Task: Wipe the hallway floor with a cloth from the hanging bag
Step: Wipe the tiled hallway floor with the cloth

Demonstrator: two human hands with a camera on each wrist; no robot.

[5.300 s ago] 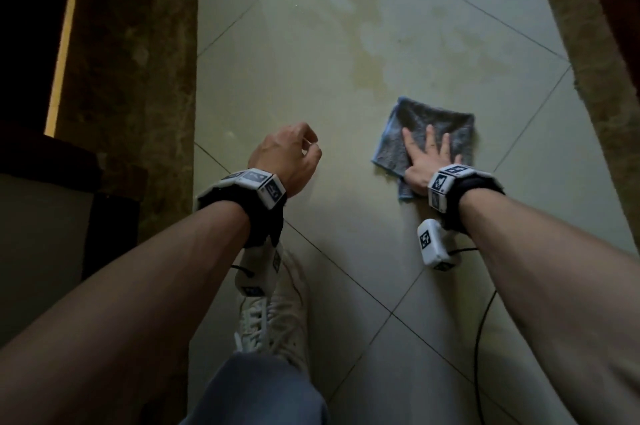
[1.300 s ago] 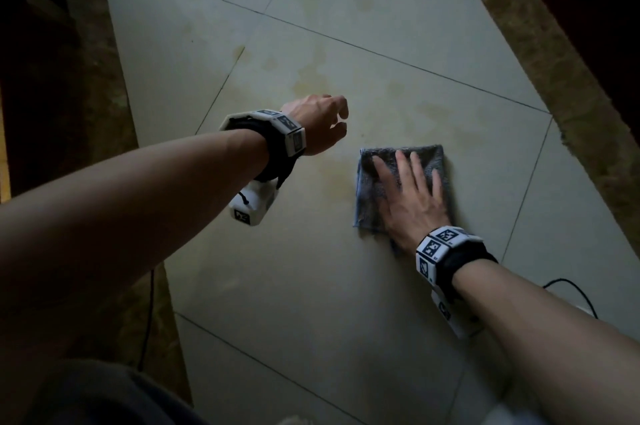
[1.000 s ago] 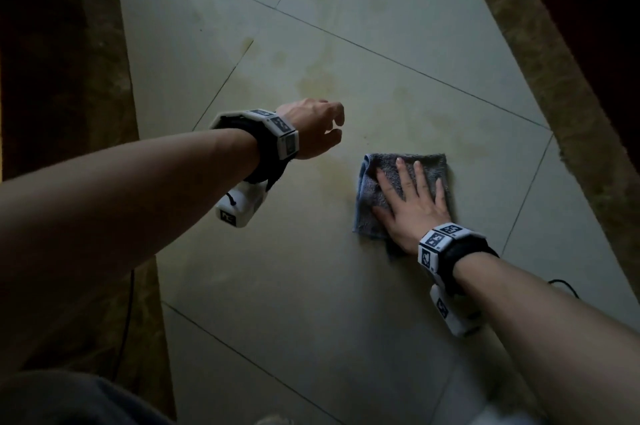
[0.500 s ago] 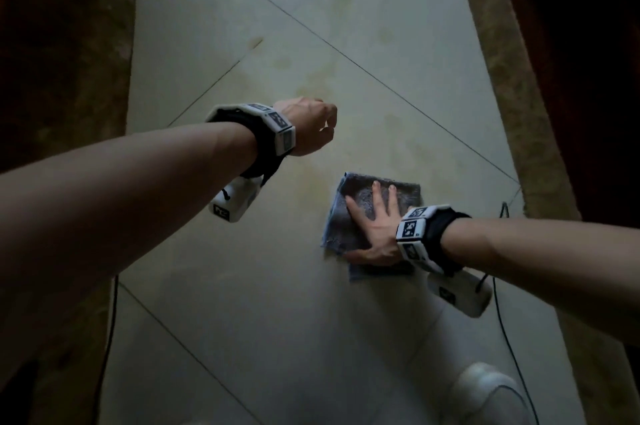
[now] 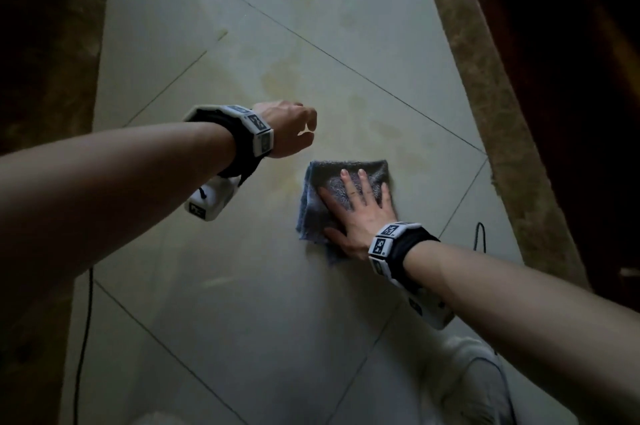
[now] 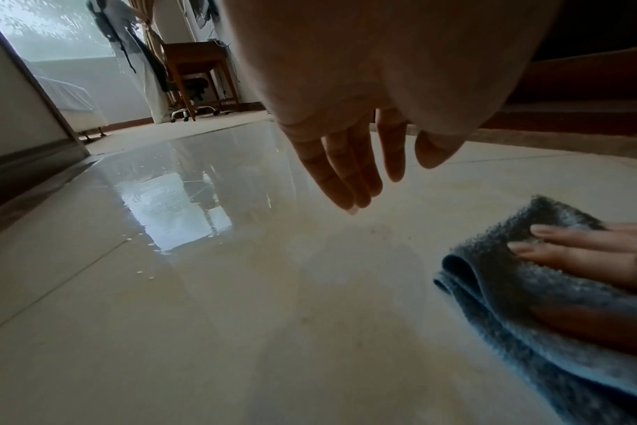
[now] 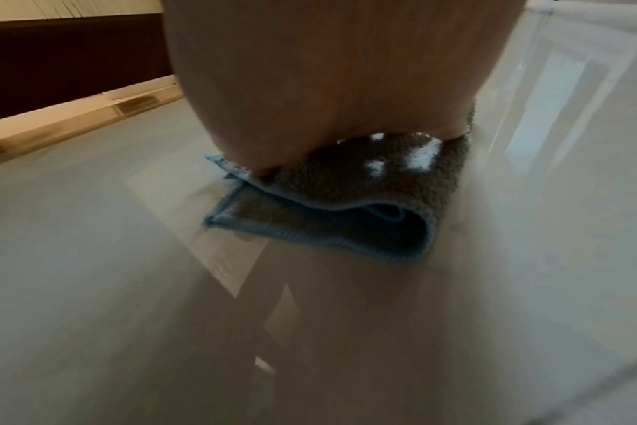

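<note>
floor [image 5: 242,303]: i'd run slow overlapping passes toward the yellowish stains [image 5: 277,78] ahead of both hands.
cloth [image 5: 313,203]: folded, flat on the tile under my right hand [image 5: 360,213], palm down, fingers straight.
left hand [image 5: 291,130]: hovering left of cloth, loose, holding nothing.
hidden: hanging bag not in view; side borders too dark.

The right hand [image 5: 360,217] has slid the cloth [image 5: 332,189] rightward across the floor [image 5: 242,286].
</note>
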